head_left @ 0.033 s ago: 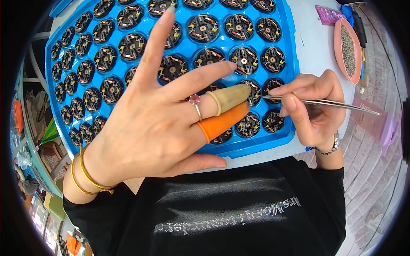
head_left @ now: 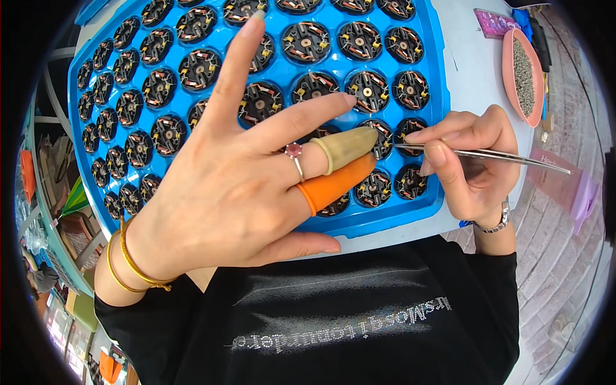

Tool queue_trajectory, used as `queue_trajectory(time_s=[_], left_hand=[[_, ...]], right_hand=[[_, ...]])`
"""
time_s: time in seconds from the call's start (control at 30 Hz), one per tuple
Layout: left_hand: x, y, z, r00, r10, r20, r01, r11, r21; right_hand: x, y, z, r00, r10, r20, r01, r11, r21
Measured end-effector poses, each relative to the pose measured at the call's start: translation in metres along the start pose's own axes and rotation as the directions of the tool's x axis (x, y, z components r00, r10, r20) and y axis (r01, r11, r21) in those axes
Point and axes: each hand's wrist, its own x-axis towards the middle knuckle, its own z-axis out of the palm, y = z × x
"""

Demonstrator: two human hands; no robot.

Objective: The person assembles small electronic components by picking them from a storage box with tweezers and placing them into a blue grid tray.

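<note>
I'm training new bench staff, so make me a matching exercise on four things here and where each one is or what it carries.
Column one:
1. Metal tweezers
2. Blue tray
3. Pink bowl
4. Orange finger cot

Column two:
A. Holds grey granules
B. On the index finger of the left hand
C. Gripped in the right hand
D. Bears rows of round black components

Right pairs: 1-C, 2-D, 3-A, 4-B
</note>
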Motion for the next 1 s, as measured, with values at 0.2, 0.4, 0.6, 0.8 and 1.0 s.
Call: queue_trajectory(time_s=[0.2,0.4,0.6,0.8,1.0], left_hand=[[-0.001,0.0,0.0,1.0,0.003,-0.002,-0.003,1.0,-0.015],[-0.005,-0.004,-0.001,1.0,0.008,-0.012,-0.009,1.0,-0.006],[-0.007,-0.005,-0.002,1.0,0.005,-0.018,-0.005,1.0,0.01],[-0.005,-0.002,-0.001,1.0,-0.013,-0.02,0.012,1.0,-0.016],[-0.003,0.002,-0.004,1.0,-0.025,0.004,0.025,0.999,-0.028]], right_hand=[[-0.001,0.002,0.005,1.0,-0.025,-0.011,0.024,0.999,-0.022],[0.002,-0.001,0.007,0.999,0.043,0.009,-0.043,0.999,0.008],[0.007,-0.002,0.005,0.982,0.072,0.174,-0.077,0.997,0.025],[0.005,-0.007,0.003,0.993,0.108,0.035,-0.111,0.991,0.081],[0.003,-0.003,0.005,0.999,-0.016,0.051,0.018,0.999,-0.033]])
